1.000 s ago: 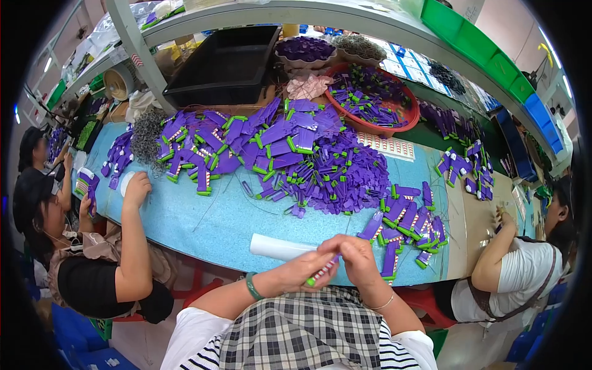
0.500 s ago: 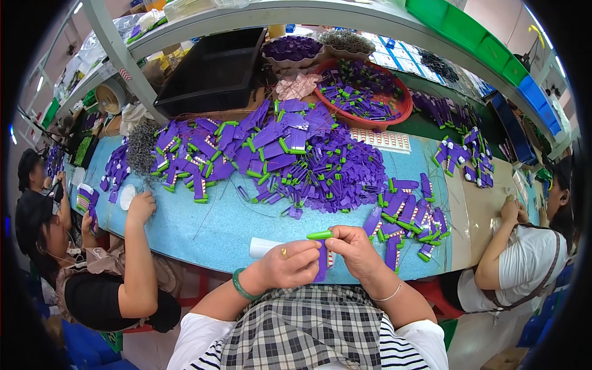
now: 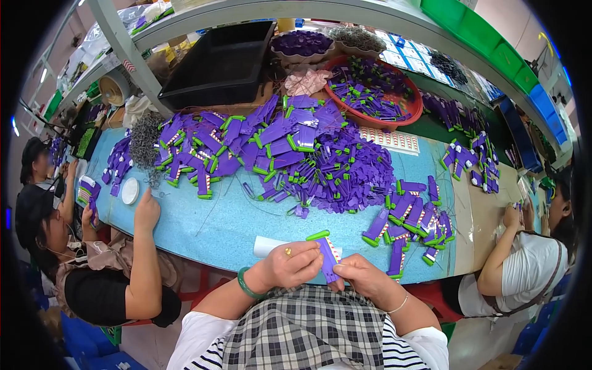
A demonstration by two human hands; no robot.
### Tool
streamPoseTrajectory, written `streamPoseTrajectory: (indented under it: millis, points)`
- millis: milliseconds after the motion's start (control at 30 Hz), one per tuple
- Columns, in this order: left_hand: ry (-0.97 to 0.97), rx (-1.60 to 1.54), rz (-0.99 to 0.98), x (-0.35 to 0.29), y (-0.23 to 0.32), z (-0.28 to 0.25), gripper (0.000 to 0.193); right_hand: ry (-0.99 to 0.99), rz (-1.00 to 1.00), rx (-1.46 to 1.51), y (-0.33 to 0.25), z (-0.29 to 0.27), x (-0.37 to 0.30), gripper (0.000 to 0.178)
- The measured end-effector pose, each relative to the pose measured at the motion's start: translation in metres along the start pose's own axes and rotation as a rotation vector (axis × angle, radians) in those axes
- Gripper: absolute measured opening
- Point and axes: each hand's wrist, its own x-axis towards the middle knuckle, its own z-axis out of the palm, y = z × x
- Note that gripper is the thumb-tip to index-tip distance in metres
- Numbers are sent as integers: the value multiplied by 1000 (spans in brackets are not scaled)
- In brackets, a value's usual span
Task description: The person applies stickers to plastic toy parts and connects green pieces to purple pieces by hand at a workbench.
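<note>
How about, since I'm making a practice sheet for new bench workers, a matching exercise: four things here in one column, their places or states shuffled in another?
Column one
1. Black tray
2. Green bangle
3. Red basin
4. Camera wearer's left hand and right hand

Column two
A. Filled with small purple and green pieces
B. Gripping a purple piece with a green end
C. Beyond the purple pile, left of the picture's centre
D. Worn on the left wrist

Right pairs: 1-C, 2-D, 3-A, 4-B
</note>
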Motion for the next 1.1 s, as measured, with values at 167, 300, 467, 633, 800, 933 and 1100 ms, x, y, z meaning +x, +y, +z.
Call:
streamPoseTrajectory:
  millis: [167,300,467,633,800,933,1100]
  points:
    - [138,-389,-564,-1,11,22,21,548,-599,-483,5,-5,9,8]
    - [-101,-480,-700,12,2,27,17,494,-558,-749,25,-30,14,24]
    - [-233,229,-799,-1,-57,10,18,564,-538,-71,16,-33,16,22]
    - [-345,476,-821,-25,-79,7,18,445,-507,-346,16,-21,19,43]
    - [-178,347,-802,-12,-65,-5,20,463,-518,-351,12,-16,23,44]
    - [144,-499,-1130,-16,-44,-4,15,516,-613,-430,6,-7,32,46]
    - [514,-1266,-1325,-3,-8,5,22,583,-710,-839,9,-1,37,47]
